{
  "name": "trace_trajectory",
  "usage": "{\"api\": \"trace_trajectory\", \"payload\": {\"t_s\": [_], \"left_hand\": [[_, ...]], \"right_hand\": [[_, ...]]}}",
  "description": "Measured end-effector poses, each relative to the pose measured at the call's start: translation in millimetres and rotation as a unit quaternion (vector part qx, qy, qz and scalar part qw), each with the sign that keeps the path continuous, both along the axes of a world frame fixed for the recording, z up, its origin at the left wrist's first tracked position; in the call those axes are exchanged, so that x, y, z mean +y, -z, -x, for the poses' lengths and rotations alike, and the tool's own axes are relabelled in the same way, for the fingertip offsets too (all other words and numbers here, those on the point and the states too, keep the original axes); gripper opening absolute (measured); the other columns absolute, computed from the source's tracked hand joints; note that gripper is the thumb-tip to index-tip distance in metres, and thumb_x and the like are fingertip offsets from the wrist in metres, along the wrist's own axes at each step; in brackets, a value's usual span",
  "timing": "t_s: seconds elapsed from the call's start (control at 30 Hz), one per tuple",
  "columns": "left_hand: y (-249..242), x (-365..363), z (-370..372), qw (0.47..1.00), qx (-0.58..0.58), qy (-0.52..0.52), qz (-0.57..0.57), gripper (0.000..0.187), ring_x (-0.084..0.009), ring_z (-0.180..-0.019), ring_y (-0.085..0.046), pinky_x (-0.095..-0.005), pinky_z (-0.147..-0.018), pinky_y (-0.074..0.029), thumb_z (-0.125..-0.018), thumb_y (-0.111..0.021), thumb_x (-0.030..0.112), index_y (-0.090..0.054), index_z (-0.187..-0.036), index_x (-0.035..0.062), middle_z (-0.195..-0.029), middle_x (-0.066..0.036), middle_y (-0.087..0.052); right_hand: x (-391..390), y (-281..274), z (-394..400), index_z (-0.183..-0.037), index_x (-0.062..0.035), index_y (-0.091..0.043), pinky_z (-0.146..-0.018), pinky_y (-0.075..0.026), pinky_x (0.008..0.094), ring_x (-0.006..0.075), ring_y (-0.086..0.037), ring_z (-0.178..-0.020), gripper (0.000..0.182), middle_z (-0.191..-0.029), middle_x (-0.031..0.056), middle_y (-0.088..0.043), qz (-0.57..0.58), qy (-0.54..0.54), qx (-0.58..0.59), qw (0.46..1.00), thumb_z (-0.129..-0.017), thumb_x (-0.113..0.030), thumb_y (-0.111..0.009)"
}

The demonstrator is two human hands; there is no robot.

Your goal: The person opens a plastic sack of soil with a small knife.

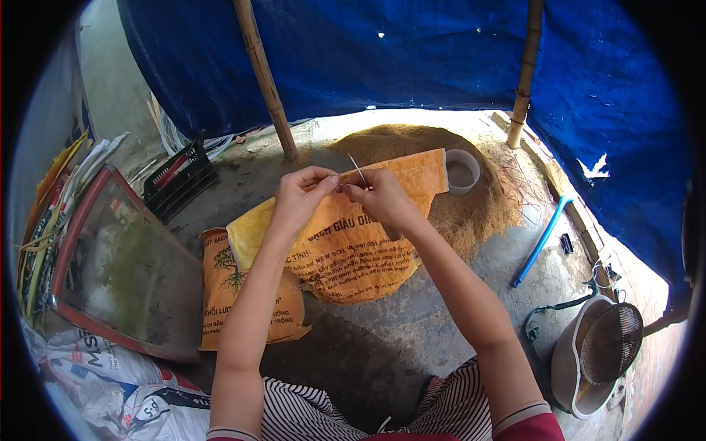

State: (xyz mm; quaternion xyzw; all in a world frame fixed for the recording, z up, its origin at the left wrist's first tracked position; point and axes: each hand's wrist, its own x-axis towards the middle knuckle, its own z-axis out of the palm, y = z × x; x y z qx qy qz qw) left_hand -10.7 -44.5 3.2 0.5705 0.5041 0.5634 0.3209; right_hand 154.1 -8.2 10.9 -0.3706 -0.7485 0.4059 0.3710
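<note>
An orange woven sack (353, 253) with dark printing hangs in front of me, its stitched top edge raised at my hands. My left hand (303, 192) is closed in a pinch at that edge; a thread between the fingertips is too small to make out. Close beside it, my right hand (384, 197) is wrapped round a thin metal-bladed tool (357, 169), its blade pointing up and left. Whether it is a knife or scissors is hidden by the fingers. A second orange printed bag (220, 294) lies on the floor to the left, partly behind my left forearm.
Behind the sack is a brown, grainy heap (482, 213) with a white tub (462, 172) in it. A blue pipe (543, 242) and a grey bucket (570, 367) with a sieve (610, 344) are right. Left stand a red-framed panel (121, 272) and black crate (180, 180).
</note>
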Motion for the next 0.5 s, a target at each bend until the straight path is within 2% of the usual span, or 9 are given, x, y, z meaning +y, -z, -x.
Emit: {"api": "trace_trajectory", "payload": {"t_s": [0.03, 0.13, 0.17, 0.23, 0.27, 0.3, 0.37, 0.43, 0.5], "left_hand": [[4.3, 3.4, 1.5, 1.000, -0.003, 0.000, -0.001, 0.016, -0.0115, -0.080, -0.064, -0.0263, -0.076, -0.051, -0.084, -0.066, 0.013, -0.069, -0.092, 0.0000, -0.082, -0.004, -0.068], [14.4, 11.9, 5.8, 0.998, 0.058, -0.002, -0.027, 0.016, -0.0143, -0.080, -0.064, -0.0279, -0.075, -0.052, -0.083, -0.064, 0.012, -0.071, -0.096, 0.0040, -0.079, -0.004, -0.067], [16.0, 12.0, 7.6, 0.994, 0.101, -0.024, -0.032, 0.017, -0.0160, -0.084, -0.063, -0.0300, -0.079, -0.049, -0.083, -0.064, 0.012, -0.071, -0.097, 0.0065, -0.078, -0.004, -0.066], [6.8, 3.6, 1.0, 0.988, 0.145, -0.045, -0.037, 0.019, -0.0177, -0.088, -0.061, -0.0320, -0.083, -0.047, -0.082, -0.063, 0.013, -0.072, -0.099, 0.0090, -0.076, -0.005, -0.065], [2.9, -2.9, -3.7, 0.973, 0.215, -0.078, -0.044, 0.019, -0.0186, -0.092, -0.057, -0.0336, -0.087, -0.042, -0.081, -0.065, 0.015, -0.072, -0.098, 0.0104, -0.077, -0.005, -0.064], [-3.1, -9.0, -8.7, 0.952, 0.283, -0.109, -0.049, 0.018, -0.0196, -0.096, -0.054, -0.0352, -0.091, -0.037, -0.080, -0.066, 0.017, -0.073, -0.096, 0.0117, -0.078, -0.005, -0.064], [-5.8, -13.5, -11.4, 0.943, 0.308, -0.123, -0.041, 0.017, -0.0191, -0.097, -0.052, -0.0355, -0.092, -0.034, -0.079, -0.067, 0.019, -0.073, -0.094, 0.0119, -0.079, -0.004, -0.064], [-2.3, -10.8, -9.6, 0.933, 0.331, -0.138, -0.032, 0.016, -0.0186, -0.098, -0.050, -0.0358, -0.093, -0.030, -0.079, -0.069, 0.021, -0.073, -0.092, 0.0122, -0.081, -0.003, -0.064], [3.5, -1.5, -6.0, 0.956, 0.273, -0.094, -0.051, 0.016, -0.0193, -0.099, -0.049, -0.0375, -0.094, -0.031, -0.077, -0.071, 0.024, -0.072, -0.088, 0.0117, -0.084, -0.003, -0.064]], "right_hand": [[0.8, 2.1, 0.6, -0.095, 0.0010, -0.070, -0.055, -0.047, 0.0321, 0.0145, -0.058, -0.055, 0.018, -0.066, 0.0111, -0.064, -0.032, 0.011, 0.010, 0.999, -0.084, -0.011, -0.062], [1.4, -2.6, -3.1, -0.095, 0.0025, -0.069, -0.049, -0.045, 0.0290, 0.0113, -0.053, -0.052, 0.019, -0.064, 0.0081, -0.061, -0.006, 0.006, -0.023, 1.000, -0.086, -0.012, -0.061], [3.6, -3.6, -4.4, -0.095, 0.0025, -0.069, -0.049, -0.045, 0.0290, 0.0113, -0.053, -0.052, 0.019, -0.064, 0.0081, -0.061, -0.007, 0.005, -0.023, 1.000, -0.086, -0.012, -0.061], [8.5, -4.8, -7.6, -0.092, 0.0032, -0.067, -0.044, -0.042, 0.0247, 0.0085, -0.051, -0.050, 0.018, -0.066, 0.0037, -0.058, 0.142, -0.049, 0.044, 0.988, -0.088, -0.013, -0.061], [10.1, -3.2, -8.5, -0.092, 0.0032, -0.067, -0.044, -0.042, 0.0247, 0.0085, -0.051, -0.050, 0.018, -0.066, 0.0037, -0.058, 0.142, -0.049, 0.044, 0.988, -0.088, -0.013, -0.061], [11.8, -0.9, -9.2, -0.092, 0.0024, -0.066, -0.043, -0.039, 0.0226, 0.0070, -0.049, -0.049, 0.018, -0.066, 0.0015, -0.055, 0.189, -0.069, 0.096, 0.975, -0.088, -0.015, -0.061], [15.4, 1.9, -10.5, -0.092, 0.0016, -0.064, -0.041, -0.036, 0.0204, 0.0056, -0.046, -0.049, 0.018, -0.066, -0.0006, -0.052, 0.237, -0.088, 0.149, 0.956, -0.089, -0.016, -0.062], [18.1, 0.6, -10.5, -0.091, -0.0013, -0.062, -0.040, -0.032, 0.0197, 0.0047, -0.042, -0.047, 0.020, -0.065, -0.0026, -0.047, 0.364, -0.160, 0.271, 0.877, -0.089, -0.021, -0.063], [18.7, -2.2, -12.4, -0.090, -0.0021, -0.060, -0.040, -0.031, 0.0197, 0.0045, -0.041, -0.047, 0.020, -0.064, -0.0031, -0.046, 0.376, -0.167, 0.265, 0.872, -0.090, -0.022, -0.063]]}}
